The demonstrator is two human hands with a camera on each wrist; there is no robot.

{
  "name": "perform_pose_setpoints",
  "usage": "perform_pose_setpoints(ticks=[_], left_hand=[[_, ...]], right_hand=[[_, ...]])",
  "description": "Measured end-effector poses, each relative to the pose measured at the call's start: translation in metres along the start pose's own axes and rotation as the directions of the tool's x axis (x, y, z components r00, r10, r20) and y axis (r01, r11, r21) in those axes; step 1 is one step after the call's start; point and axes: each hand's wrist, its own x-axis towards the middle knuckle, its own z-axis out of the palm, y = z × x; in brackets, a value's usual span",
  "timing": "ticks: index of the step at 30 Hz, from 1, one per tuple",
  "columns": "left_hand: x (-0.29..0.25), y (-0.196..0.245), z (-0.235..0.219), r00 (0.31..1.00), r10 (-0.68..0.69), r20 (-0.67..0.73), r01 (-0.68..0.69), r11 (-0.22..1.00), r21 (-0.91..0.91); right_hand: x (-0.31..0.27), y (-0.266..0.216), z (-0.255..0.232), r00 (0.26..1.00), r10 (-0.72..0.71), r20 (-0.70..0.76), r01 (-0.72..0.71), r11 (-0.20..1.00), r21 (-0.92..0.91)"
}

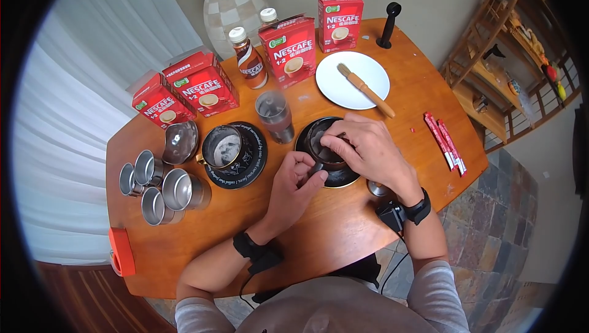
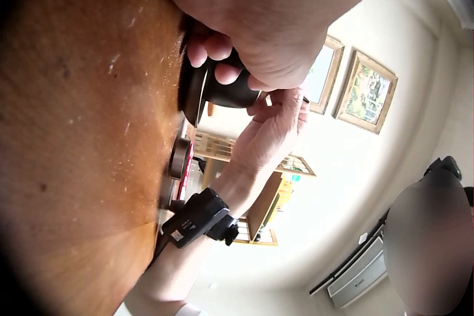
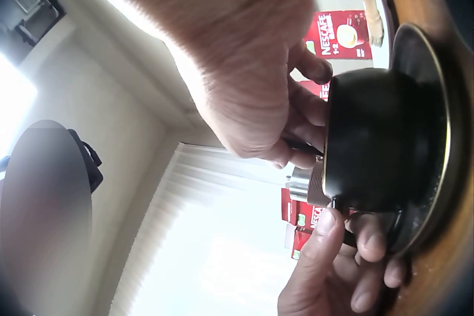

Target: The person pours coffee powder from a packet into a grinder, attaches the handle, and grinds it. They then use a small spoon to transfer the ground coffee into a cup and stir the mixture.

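A black cup (image 3: pixel 370 138) with a gold rim stands on a black saucer (image 1: pixel 340 179) in front of the person. My left hand (image 1: pixel 294 186) grips the cup's handle at its near left side, thumb on top. Over the cup's mouth, my right hand (image 1: pixel 371 149) has its fingers bent down at the rim. Between those fingers a thin dark utensil (image 3: pixel 302 145) shows in the right wrist view, reaching to the rim; I cannot tell its kind. The hand hides most of the cup's inside in the head view.
Left of the cup are a clear tumbler (image 1: pixel 274 115), a second cup (image 1: pixel 222 147) on a lettered saucer and several metal cups (image 1: pixel 178 189). Behind stand red coffee boxes (image 1: pixel 288 54) and a white plate (image 1: pixel 331 91) with a brush (image 1: pixel 368 91). Red sachets (image 1: pixel 443 143) lie right.
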Motion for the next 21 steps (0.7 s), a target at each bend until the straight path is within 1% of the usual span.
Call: perform_pose_setpoints(ticks=[2, 5, 8, 11, 14, 17, 20, 21], left_hand=[[0.000, 0.000, 0.000, 1.000, 0.003, 0.002, -0.003, 1.000, -0.020], [0.000, 0.006, -0.005, 0.998, -0.038, 0.050, 0.038, 0.999, -0.013], [0.002, 0.011, -0.007, 0.995, -0.072, 0.063, 0.074, 0.997, -0.029], [0.002, 0.011, -0.007, 0.995, -0.081, 0.059, 0.082, 0.996, -0.022], [0.002, 0.011, -0.005, 0.996, -0.086, 0.037, 0.087, 0.995, -0.037], [0.002, 0.010, -0.004, 0.996, -0.085, 0.034, 0.086, 0.996, -0.034], [0.001, 0.008, -0.005, 0.996, -0.082, 0.035, 0.083, 0.997, -0.001], [0.001, 0.009, -0.004, 0.996, -0.084, 0.033, 0.085, 0.996, -0.010]], right_hand=[[0.000, 0.001, 0.000, 1.000, -0.002, 0.000, 0.002, 1.000, 0.002], [0.000, -0.003, -0.002, 1.000, 0.008, 0.023, -0.008, 1.000, -0.013], [0.000, -0.005, -0.004, 0.999, 0.017, 0.046, -0.016, 1.000, -0.025], [0.000, -0.003, -0.002, 1.000, 0.002, 0.025, -0.002, 1.000, -0.015], [0.000, -0.002, -0.003, 0.999, -0.004, 0.035, 0.004, 1.000, -0.019], [0.000, -0.003, -0.005, 0.999, 0.017, 0.036, -0.016, 1.000, -0.002], [0.000, 0.001, -0.001, 1.000, -0.009, -0.001, 0.009, 1.000, -0.015], [0.001, -0.001, -0.003, 1.000, 0.010, 0.029, -0.010, 1.000, -0.016]])
